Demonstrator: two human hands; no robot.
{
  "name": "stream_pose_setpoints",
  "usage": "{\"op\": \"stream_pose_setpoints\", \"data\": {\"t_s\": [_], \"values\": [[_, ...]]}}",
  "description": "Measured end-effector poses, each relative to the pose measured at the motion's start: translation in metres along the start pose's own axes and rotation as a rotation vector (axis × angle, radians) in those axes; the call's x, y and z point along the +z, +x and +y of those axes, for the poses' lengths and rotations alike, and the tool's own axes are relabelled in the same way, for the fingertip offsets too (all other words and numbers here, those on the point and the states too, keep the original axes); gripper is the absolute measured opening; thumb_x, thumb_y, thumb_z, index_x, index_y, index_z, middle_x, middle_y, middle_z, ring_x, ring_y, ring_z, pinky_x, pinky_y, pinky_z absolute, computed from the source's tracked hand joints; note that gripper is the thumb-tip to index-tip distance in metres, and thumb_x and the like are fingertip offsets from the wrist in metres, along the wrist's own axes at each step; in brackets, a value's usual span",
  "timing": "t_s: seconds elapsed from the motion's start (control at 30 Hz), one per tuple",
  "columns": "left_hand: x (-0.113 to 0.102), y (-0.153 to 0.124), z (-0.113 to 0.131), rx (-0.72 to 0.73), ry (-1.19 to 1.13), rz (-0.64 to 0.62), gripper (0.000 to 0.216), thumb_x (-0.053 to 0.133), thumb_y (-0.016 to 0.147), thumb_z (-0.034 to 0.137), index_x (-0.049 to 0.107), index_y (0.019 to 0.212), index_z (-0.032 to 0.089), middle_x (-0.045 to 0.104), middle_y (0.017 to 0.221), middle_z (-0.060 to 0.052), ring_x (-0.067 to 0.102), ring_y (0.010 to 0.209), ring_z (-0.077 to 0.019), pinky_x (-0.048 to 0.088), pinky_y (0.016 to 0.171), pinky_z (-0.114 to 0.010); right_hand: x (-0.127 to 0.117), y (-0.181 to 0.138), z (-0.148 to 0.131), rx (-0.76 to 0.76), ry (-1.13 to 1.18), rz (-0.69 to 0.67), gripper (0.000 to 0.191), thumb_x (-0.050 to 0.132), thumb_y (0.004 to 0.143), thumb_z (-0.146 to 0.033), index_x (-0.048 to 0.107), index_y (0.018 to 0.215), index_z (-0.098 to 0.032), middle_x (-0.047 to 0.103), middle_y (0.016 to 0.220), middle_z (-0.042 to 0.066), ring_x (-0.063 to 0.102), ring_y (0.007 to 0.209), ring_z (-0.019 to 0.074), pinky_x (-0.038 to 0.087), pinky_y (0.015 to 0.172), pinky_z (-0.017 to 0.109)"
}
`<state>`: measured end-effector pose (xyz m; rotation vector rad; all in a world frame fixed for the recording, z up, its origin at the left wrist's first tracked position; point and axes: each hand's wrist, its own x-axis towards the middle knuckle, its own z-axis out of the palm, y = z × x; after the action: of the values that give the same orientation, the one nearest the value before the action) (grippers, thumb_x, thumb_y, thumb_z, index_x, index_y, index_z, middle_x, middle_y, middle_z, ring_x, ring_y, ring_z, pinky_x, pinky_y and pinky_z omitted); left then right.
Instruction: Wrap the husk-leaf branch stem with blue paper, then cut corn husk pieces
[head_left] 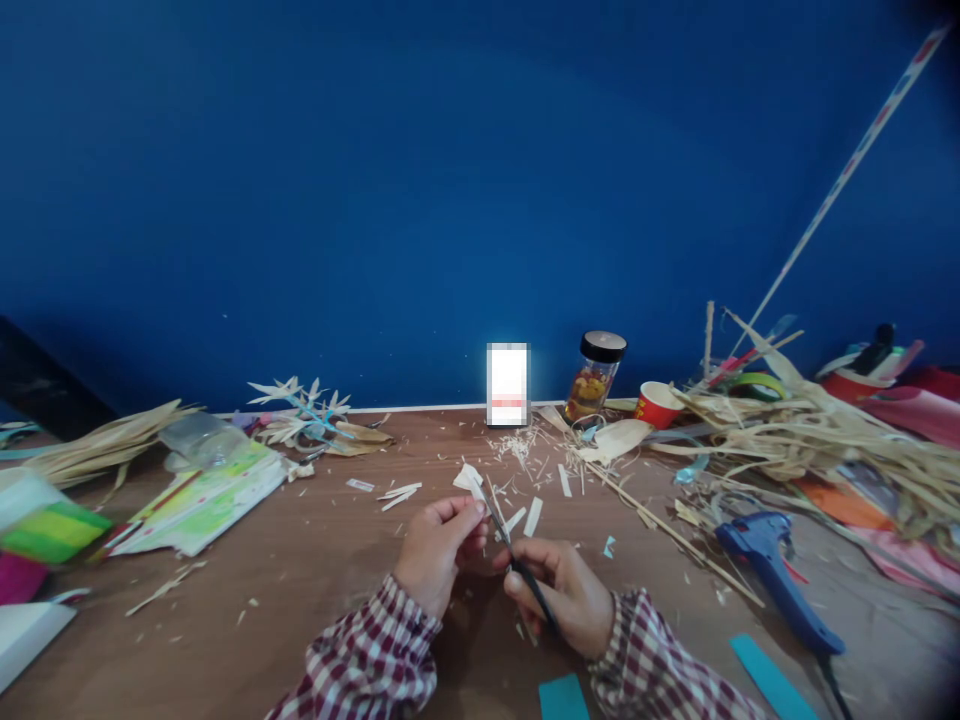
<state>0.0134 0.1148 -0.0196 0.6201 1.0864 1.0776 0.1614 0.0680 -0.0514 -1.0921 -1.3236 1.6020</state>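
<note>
We're mid-snip: left hand point(437, 545) pinching pale dried-leaf strip point(472, 482), right hand point(564, 592) gripping black-handled scissors point(517, 560) w/ blades on it. Next prob needs a steady close.

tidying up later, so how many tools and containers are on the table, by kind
scissors, in the right hand: 1
glue gun: 1
jar with black lid: 1
red paper cup: 1
Total: 4
The left hand pinches a pale strip; loose strips are too scattered to count.

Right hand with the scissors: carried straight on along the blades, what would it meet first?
The right hand aims the scissors up-left at the pale strip pinched by the left hand; that comes first, though depth is uncertain.
</note>
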Motion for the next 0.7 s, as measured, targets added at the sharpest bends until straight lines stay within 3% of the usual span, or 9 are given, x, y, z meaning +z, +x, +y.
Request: {"op": "stream_pose_setpoints", "data": {"t_s": [0.7], "values": [[-0.0015,0.0000,-0.0010,-0.003,-0.027,-0.025,0.024,0.079,0.049,0.025,0.064,0.062,0.011,0.061,0.051,0.001,0.052,0.045,-0.0059,0.044,0.045,-0.015,0.0015,0.0013,0.0054,0.018,-0.009,0.029,0.038,0.060,0.073,-0.045,0.056,0.093,-0.013,0.047,0.046,-0.008,0.041,0.034,0.0051,0.035,0.035,0.016]]}}
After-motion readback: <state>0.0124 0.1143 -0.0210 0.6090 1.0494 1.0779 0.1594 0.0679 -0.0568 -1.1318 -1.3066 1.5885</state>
